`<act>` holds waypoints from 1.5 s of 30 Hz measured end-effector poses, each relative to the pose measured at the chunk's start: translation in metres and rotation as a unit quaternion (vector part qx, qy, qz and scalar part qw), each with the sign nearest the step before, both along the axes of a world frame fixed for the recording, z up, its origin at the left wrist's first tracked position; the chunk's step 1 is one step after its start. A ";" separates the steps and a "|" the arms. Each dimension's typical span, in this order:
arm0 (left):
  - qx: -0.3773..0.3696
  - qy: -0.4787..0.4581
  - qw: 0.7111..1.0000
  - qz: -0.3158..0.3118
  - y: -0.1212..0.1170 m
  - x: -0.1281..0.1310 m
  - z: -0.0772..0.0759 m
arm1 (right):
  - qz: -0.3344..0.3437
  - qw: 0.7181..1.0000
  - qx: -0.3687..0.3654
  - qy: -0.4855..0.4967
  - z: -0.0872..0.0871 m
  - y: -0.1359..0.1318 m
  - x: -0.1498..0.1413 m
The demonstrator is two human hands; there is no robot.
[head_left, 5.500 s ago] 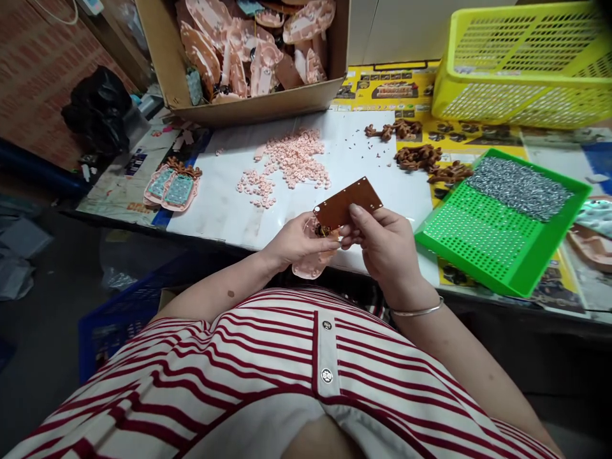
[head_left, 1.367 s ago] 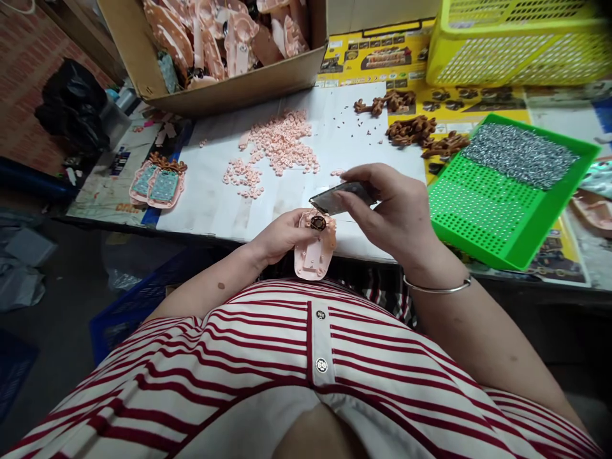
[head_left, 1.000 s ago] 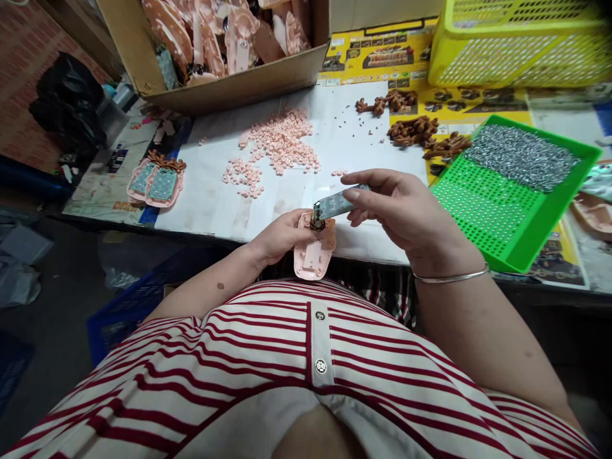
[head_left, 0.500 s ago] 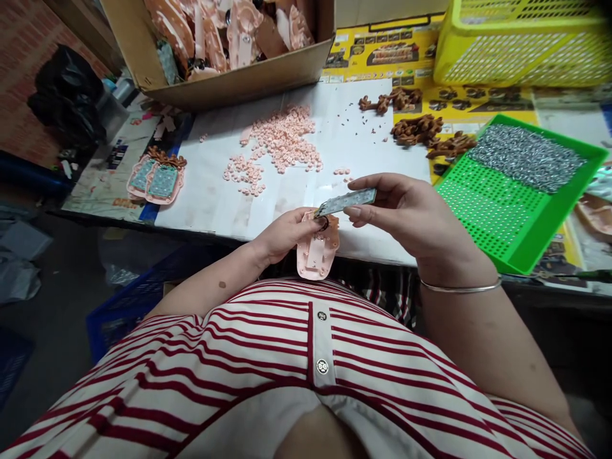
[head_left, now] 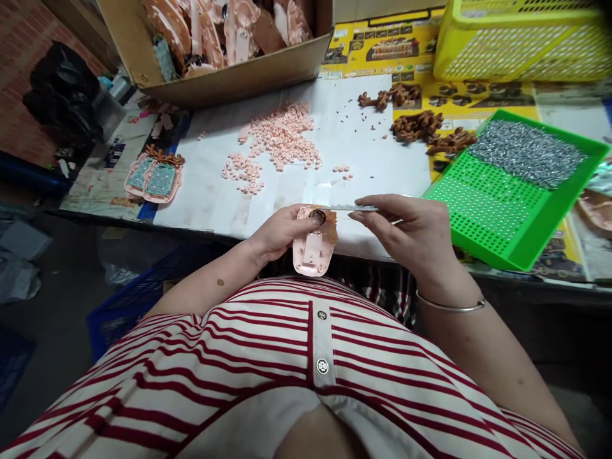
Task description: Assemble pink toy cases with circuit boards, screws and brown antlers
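Observation:
At the near table edge my left hand (head_left: 277,233) is closed around a pink plastic shell (head_left: 313,250), whose upper end carries a small round black part (head_left: 317,217). My right hand (head_left: 411,226) pinches a thin flat circuit board (head_left: 351,208), seen edge-on and almost level, its left end reaching over the top of the shell. A thin bangle sits on my right wrist.
A pile of small pink buttons (head_left: 282,137) lies on the white sheet. Brown plastic pieces (head_left: 421,124) sit further right. A green perforated tray (head_left: 507,191) holds metal screws (head_left: 526,153). Behind are a cardboard box (head_left: 248,73) of pink shells and a yellow basket (head_left: 521,38). Two assembled pieces (head_left: 153,180) lie left.
My right hand turned the board from brown side up to edge-on and lowered it level toward the shell. The left hand kept hold of the shell.

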State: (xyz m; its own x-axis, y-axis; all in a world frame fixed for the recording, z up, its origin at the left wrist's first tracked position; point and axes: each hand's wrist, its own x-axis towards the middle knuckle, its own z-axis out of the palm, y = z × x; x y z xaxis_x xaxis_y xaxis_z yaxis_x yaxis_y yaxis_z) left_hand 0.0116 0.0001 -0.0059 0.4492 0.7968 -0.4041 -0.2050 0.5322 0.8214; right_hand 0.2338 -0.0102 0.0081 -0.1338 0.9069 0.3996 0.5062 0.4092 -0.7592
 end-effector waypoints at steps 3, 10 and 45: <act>-0.013 -0.005 1.000 -0.001 0.000 0.000 0.002 | -0.002 0.998 0.058 -0.025 -0.004 -0.001 -0.003; -0.003 -0.004 1.000 -0.001 -0.001 -0.001 0.002 | 0.002 0.990 0.127 -0.060 -0.008 -0.003 -0.007; 0.022 0.037 0.998 0.050 -0.003 0.000 0.007 | 0.031 0.905 0.358 -0.229 -0.036 -0.033 -0.028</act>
